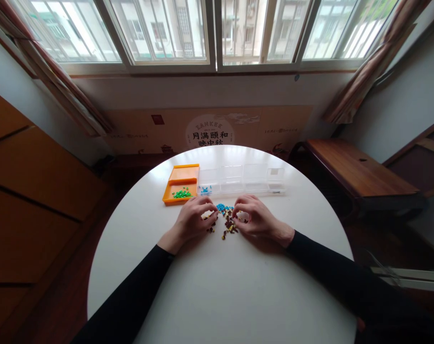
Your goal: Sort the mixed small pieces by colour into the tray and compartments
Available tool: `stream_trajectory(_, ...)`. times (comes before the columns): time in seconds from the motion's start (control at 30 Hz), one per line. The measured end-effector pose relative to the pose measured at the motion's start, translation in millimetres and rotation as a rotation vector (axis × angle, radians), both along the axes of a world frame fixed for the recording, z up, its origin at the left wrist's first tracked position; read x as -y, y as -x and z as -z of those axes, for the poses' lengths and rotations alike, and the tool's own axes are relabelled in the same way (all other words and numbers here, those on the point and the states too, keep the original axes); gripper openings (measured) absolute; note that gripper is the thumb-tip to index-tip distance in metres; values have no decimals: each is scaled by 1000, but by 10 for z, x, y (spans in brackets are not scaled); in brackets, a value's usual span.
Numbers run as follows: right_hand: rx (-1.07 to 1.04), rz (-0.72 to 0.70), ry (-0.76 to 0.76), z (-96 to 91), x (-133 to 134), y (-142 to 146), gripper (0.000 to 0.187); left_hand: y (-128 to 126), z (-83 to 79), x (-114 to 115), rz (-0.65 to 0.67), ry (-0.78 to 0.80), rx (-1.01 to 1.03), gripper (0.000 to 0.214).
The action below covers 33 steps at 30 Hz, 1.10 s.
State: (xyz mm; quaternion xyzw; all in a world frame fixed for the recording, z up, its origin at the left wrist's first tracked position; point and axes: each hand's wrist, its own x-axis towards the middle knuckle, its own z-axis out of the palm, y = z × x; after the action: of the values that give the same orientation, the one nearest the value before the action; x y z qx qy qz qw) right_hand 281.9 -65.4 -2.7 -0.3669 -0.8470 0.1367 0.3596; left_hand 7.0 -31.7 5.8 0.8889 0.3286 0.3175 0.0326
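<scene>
A loose pile of small beads [227, 220], blue, brown and yellow, lies on the round white table [220, 286]. My left hand [193, 220] rests at the pile's left edge with fingers curled in a pinch over some beads. My right hand [254, 217] sits at the right edge, fingers curled down the same way. What each pinch holds is too small to see. Behind the pile stands an orange tray [181, 184] with green beads [182, 193] in its near section. Beside it a clear compartment box [241, 179] holds a few blue beads [204, 190] in its left cell.
A dark wooden bench [356, 169] stands to the right of the table. Wooden cabinets [30, 200] line the left wall. A printed cardboard panel [209, 130] leans under the windows behind the table. A pale flat object [406, 278] lies low at the right.
</scene>
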Motion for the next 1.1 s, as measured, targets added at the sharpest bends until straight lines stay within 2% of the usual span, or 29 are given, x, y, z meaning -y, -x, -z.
stream_trajectory(0.33, 11, -33, -11, 45, -34, 0, 7, -1, 25, 7, 18, -17, 10, 11)
stream_trajectory(0.63, -84, -20, -89, -10, -8, 37, 2, -248, 0, 177, 63, -79, 185, 5)
stream_trajectory(0.8, -91, -45, -98, -26, -4, 48, 5, -263, 1, 183, 96, -88, 195, 4)
stream_trajectory(1.1, -97, -5, -27, -61, 19, 43, 6, -155, 63, 121, 10, 5, 196, 11)
